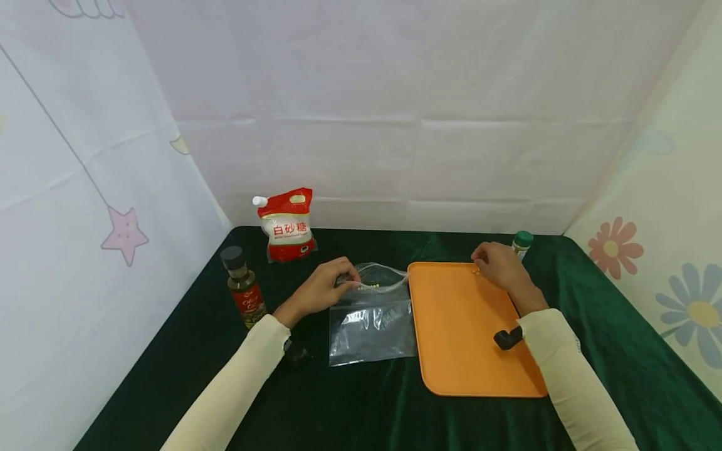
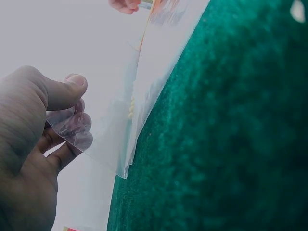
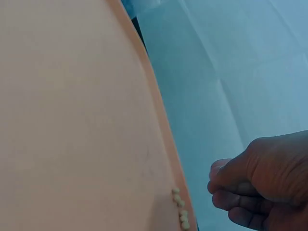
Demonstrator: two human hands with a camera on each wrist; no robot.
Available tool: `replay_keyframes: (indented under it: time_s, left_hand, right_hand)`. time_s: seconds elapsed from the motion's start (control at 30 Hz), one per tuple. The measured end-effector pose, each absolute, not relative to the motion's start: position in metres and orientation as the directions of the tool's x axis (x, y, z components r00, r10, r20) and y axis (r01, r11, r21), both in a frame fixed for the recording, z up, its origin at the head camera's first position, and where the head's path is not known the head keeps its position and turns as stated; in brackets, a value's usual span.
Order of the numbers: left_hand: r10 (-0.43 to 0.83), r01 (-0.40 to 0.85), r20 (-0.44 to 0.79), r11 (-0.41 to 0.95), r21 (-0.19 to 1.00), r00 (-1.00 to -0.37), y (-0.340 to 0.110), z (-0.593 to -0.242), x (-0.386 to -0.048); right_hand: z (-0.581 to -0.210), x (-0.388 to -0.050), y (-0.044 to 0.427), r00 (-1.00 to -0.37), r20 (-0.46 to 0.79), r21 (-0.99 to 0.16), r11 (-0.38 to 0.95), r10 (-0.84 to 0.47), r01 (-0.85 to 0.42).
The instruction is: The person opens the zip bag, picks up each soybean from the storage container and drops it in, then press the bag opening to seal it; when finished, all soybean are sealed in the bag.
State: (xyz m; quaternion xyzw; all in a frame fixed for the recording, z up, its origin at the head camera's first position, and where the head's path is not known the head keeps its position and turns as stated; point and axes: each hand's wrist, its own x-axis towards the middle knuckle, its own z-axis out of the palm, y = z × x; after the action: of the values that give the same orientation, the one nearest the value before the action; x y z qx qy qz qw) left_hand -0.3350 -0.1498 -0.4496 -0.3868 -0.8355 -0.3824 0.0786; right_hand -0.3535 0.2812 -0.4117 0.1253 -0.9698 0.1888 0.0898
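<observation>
A clear zip bag (image 1: 372, 326) lies left of the orange tray (image 1: 457, 332), its mouth spread and several small yellow pieces (image 1: 373, 286) inside. Thumb and fingers of my left hand (image 1: 323, 287) (image 2: 43, 120) pinch one edge of the bag mouth. Over the tray's far right part is my right hand (image 1: 504, 269) (image 3: 262, 185), fingers curled and thumb against the fingertips; no object shows between them. Several pale yellow pieces (image 3: 181, 209) lie in a row along the tray's rim, beside that hand in the right wrist view.
A red and white bag with a white cap (image 1: 289, 228) stands at the back left. Nearer on the left is a dark-capped bottle (image 1: 245, 291). A green-capped bottle (image 1: 523, 241) stands behind my right hand. Dark green cloth (image 1: 350, 413) covers the table.
</observation>
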Motion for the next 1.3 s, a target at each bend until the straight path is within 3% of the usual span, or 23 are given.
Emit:
replay_keyframes:
  time_s: [0.3, 0.7, 0.9, 1.3]
  left_hand:
    - [0.588, 0.705, 0.42, 0.422, 0.569, -0.691, -0.149, -0.451, -0.335]
    - [0.593, 0.711, 0.422, 0.424, 0.561, -0.686, -0.147, -0.447, -0.335]
    - [0.59, 0.708, 0.423, 0.419, 0.568, -0.688, -0.147, -0.447, -0.333]
    - [0.584, 0.701, 0.418, 0.425, 0.573, -0.696, -0.148, -0.449, -0.332]
  right_hand:
    - [-0.432, -0.362, 0.293, -0.97, 0.096, -0.303, 0.922, -0.222, -0.241]
    - [-0.43, -0.36, 0.291, -0.973, 0.108, -0.302, 0.926, -0.202, -0.226]
    - [-0.427, -0.361, 0.291, -0.967, 0.166, -0.328, 0.914, -0.192, -0.238]
    - [-0.418, -0.355, 0.276, -0.915, 0.333, -0.503, 0.778, -0.226, -0.375]
